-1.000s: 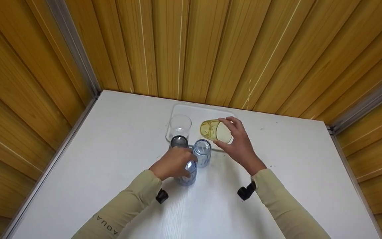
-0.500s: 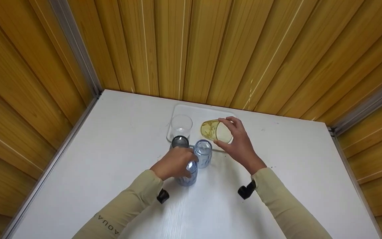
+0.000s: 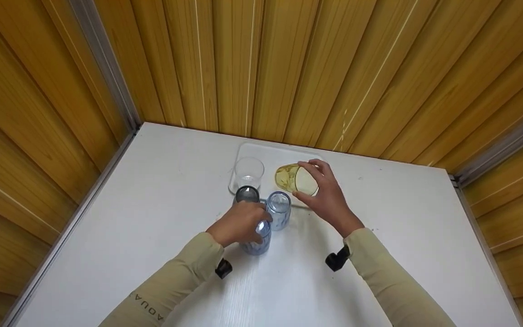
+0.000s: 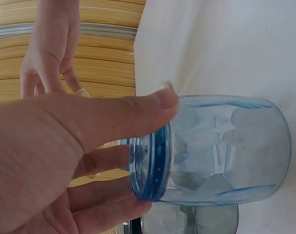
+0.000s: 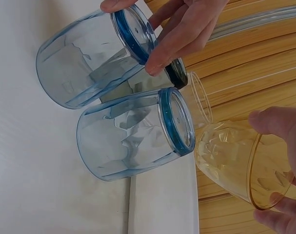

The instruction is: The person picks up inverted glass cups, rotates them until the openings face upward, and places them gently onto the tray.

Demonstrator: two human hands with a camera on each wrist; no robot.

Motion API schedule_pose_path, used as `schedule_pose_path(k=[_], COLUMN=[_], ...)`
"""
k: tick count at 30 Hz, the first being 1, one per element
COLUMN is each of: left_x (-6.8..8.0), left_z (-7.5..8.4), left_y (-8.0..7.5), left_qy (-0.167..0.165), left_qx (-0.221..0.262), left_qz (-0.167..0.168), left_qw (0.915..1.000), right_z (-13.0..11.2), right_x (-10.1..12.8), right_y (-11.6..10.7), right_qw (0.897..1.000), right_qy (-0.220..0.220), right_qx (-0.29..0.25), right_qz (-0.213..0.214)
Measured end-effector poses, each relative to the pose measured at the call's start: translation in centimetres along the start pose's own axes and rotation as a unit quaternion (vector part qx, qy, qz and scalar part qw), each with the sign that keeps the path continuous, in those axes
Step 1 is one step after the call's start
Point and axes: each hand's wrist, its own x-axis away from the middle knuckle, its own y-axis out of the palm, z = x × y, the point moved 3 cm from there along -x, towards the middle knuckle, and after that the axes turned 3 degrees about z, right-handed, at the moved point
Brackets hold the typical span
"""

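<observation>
My left hand (image 3: 241,222) grips the thick base of an upside-down blue glass (image 3: 257,245), thumb on one side and fingers on the other. In the left wrist view this blue glass (image 4: 226,151) stands with its mouth toward the table. My right hand (image 3: 329,195) holds a yellow glass (image 3: 285,178) near its rim between thumb and fingers. It is tipped on its side over the white tray, its mouth toward my palm. A second blue glass (image 3: 278,218) stands upside down between the hands. Just beyond my left hand is a dark grey glass (image 3: 247,194), partly hidden.
A clear glass (image 3: 249,169) stands at the left of the white tray (image 3: 279,152), near the table's back edge. Wood-look panels (image 3: 261,68) rise behind and beside the white table (image 3: 175,181). The glasses in front stand close together.
</observation>
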Motion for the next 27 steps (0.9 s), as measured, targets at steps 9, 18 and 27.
schedule_pose_path(k=[9, 18, 27], left_x=[0.0, -0.1, 0.0], left_z=[0.0, -0.1, -0.2], left_y=[0.0, 0.0, 0.1], left_qy=[0.015, 0.013, 0.016], left_qx=[-0.01, -0.009, -0.014], left_qz=[0.013, 0.01, 0.014], left_qw=[0.9998, 0.9998, 0.9997], right_z=[0.0, 0.0, -0.1], right_x=[-0.3, -0.5, -0.6], right_y=[0.1, 0.5, 1.1], right_qw=[1.0, 1.0, 1.0], right_qy=[-0.005, 0.0, 0.003], right_qx=[0.005, 0.007, 0.014], right_qz=[-0.003, -0.012, -0.017])
